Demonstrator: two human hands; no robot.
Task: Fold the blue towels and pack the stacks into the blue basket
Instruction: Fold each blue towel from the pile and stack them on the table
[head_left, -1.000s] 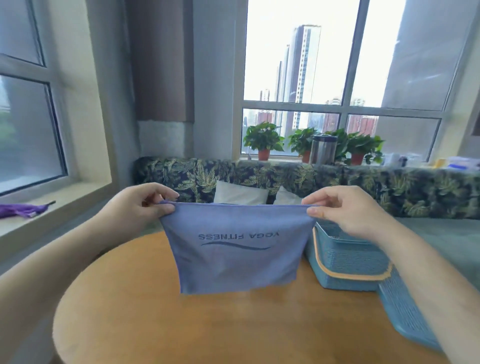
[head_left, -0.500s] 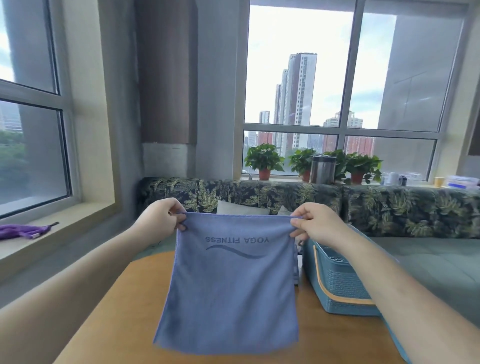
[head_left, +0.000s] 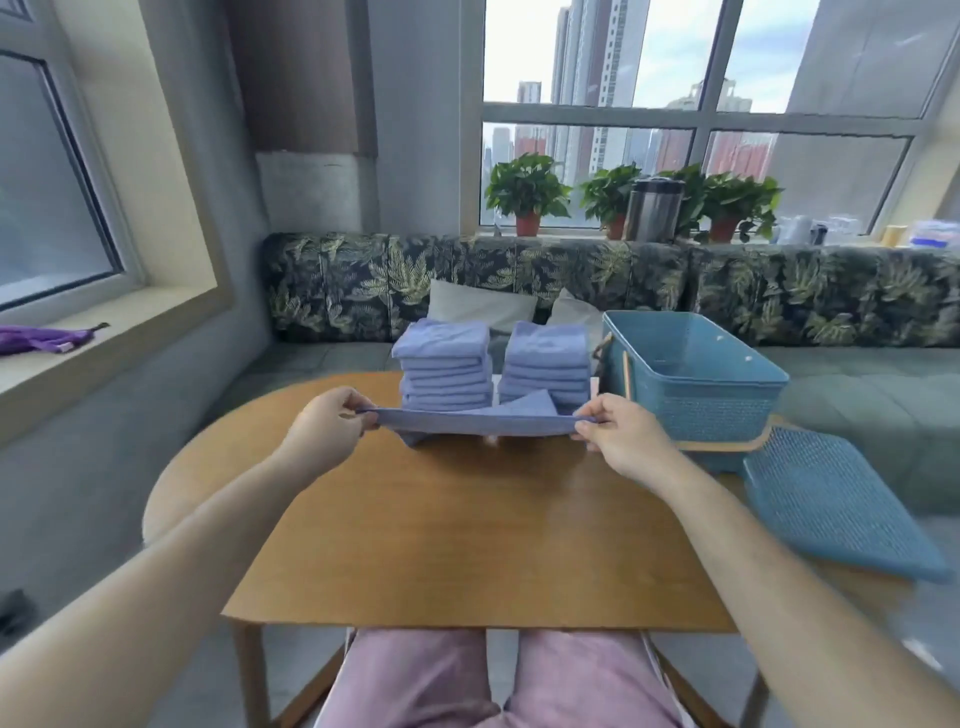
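A blue towel (head_left: 478, 422) stretches nearly flat between my hands, just above the wooden table (head_left: 467, 530). My left hand (head_left: 327, 434) pinches its left corner and my right hand (head_left: 621, 439) pinches its right corner. Behind it stand two stacks of folded blue towels: the left stack (head_left: 444, 364) and the right stack (head_left: 545, 358). The blue basket (head_left: 691, 379) sits open at the table's right rear, with nothing visible inside.
The basket's blue lid (head_left: 831, 504) lies at the table's right edge. A leaf-patterned sofa (head_left: 519, 275) with cushions runs behind the table. Potted plants (head_left: 524, 192) and a steel flask (head_left: 652, 208) stand on the sill. A purple cloth (head_left: 36, 339) lies on the left ledge.
The towel hung upright between my hands at chest height; it now lies stretched almost level, low over the table. My view has tilted down, showing the two stacks.
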